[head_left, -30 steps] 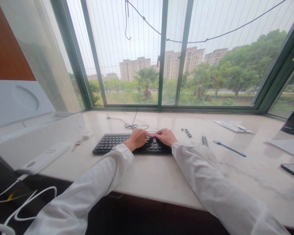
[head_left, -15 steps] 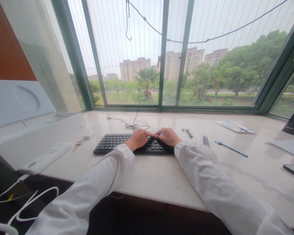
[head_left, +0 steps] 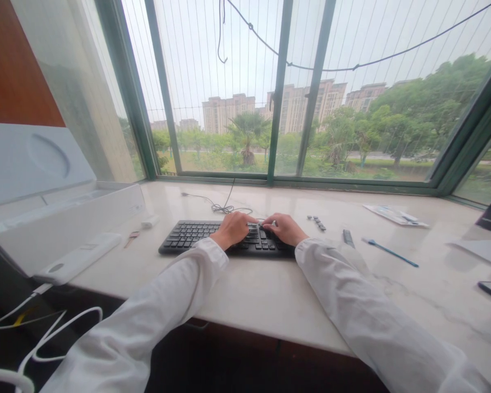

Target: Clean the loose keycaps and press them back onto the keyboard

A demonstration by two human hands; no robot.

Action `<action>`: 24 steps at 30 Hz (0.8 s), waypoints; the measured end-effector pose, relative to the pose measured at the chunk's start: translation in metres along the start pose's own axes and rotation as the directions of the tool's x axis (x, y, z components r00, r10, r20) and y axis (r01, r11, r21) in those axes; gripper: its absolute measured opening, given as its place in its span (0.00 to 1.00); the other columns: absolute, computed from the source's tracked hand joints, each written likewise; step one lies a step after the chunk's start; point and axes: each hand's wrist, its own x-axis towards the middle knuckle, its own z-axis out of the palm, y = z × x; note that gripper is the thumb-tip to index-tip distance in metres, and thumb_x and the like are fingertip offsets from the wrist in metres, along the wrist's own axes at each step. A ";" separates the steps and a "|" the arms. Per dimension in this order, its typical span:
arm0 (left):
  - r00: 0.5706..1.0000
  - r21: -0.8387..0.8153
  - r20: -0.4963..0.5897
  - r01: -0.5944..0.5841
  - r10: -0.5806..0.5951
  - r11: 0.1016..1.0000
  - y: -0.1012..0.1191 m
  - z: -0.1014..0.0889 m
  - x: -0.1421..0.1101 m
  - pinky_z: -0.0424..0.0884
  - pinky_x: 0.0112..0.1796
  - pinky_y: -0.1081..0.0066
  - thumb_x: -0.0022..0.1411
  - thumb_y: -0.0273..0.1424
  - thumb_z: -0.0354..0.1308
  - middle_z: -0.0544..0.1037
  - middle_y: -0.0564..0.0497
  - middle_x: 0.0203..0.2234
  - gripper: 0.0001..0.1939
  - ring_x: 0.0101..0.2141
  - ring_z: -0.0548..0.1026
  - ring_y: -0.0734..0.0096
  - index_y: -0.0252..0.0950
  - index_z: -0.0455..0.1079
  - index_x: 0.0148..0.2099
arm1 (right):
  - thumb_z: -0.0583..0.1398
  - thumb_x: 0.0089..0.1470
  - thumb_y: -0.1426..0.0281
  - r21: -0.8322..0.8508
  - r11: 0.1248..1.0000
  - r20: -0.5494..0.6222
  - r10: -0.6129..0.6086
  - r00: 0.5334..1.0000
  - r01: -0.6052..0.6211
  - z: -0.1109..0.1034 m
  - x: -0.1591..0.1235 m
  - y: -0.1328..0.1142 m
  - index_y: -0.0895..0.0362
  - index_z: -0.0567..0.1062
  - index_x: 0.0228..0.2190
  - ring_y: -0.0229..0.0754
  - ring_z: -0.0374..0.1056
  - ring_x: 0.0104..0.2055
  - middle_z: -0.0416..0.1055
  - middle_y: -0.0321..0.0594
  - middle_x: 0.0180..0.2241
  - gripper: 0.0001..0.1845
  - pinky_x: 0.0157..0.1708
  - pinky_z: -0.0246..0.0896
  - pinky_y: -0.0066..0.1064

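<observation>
Neither hand grips anything: the left hand (head_left: 233, 230) and right hand (head_left: 284, 229) lie open, fingers curved downward onto the keys. Directly beneath them, a black computer keyboard (head_left: 184, 236) rests on a pale marble window sill (head_left: 245, 295), its near edge just below both wrists. An open white box (head_left: 65, 218) stands well left of the keyboard. A blue pen (head_left: 388, 254) lies well right of it. A coiled black cable (head_left: 225, 208) lies just behind the keyboard, and a small white block (head_left: 149, 221) lies near its left end.
</observation>
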 end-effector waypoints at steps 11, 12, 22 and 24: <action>1.000 -0.009 -0.013 -0.009 0.009 1.000 -0.003 0.001 0.001 0.72 0.44 0.69 0.58 0.19 0.50 0.81 0.52 0.42 0.26 0.44 0.77 0.66 0.50 0.74 0.51 | 0.61 0.54 0.66 -0.041 0.999 0.020 -0.023 1.000 0.023 -0.001 0.000 0.002 0.54 0.82 0.36 0.39 0.69 0.35 0.77 0.39 0.36 0.10 0.38 0.59 0.26; 1.000 -0.007 -0.013 -0.009 0.009 1.000 -0.003 0.001 0.001 0.72 0.44 0.69 0.58 0.19 0.50 0.81 0.52 0.42 0.26 0.44 0.77 0.66 0.50 0.74 0.51 | 0.61 0.54 0.66 -0.042 0.999 0.019 -0.031 0.999 0.032 -0.002 0.000 0.002 0.54 0.82 0.36 0.39 0.69 0.35 0.77 0.39 0.36 0.10 0.38 0.59 0.26; 1.000 0.002 -0.011 -0.004 0.004 1.000 -0.002 0.001 0.000 0.71 0.45 0.70 0.58 0.19 0.50 0.80 0.53 0.42 0.26 0.44 0.77 0.67 0.50 0.74 0.51 | 0.62 0.54 0.68 -0.052 0.996 0.028 -0.064 0.998 0.065 -0.004 -0.001 -0.001 0.54 0.81 0.34 0.40 0.70 0.38 0.77 0.39 0.36 0.08 0.40 0.60 0.28; 1.000 0.002 -0.011 -0.006 0.006 1.000 -0.002 0.001 0.000 0.71 0.45 0.70 0.58 0.19 0.50 0.80 0.52 0.42 0.26 0.44 0.77 0.66 0.50 0.74 0.51 | 0.62 0.54 0.69 -0.101 0.991 0.027 -0.084 0.996 0.087 -0.006 -0.002 -0.005 0.54 0.81 0.34 0.41 0.71 0.39 0.77 0.39 0.37 0.07 0.42 0.60 0.29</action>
